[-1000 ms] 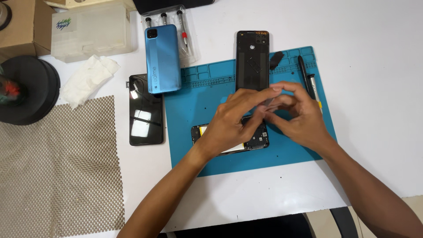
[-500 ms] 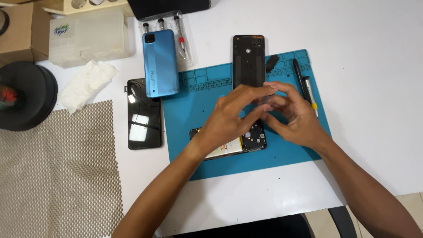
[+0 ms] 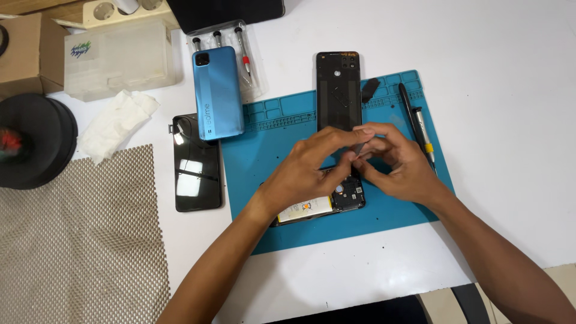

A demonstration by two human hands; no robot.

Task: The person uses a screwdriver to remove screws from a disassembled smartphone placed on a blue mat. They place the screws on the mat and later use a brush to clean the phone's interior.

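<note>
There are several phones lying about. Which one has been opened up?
The opened phone under the hands on the blue mat: its battery and circuitry show. The blue phone and the black-screened phone beside the mat look closed.

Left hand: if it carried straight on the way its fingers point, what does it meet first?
The left hand points up and right, fingertips already against the right hand. So the right hand's fingers come first. Past them lie the black back cover and the blue mat, though heights above the mat are unclear.

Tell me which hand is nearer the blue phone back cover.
Left. The left hand sits on the mat just right of the blue phone back cover; the right hand lies farther right, beyond the left.
</note>
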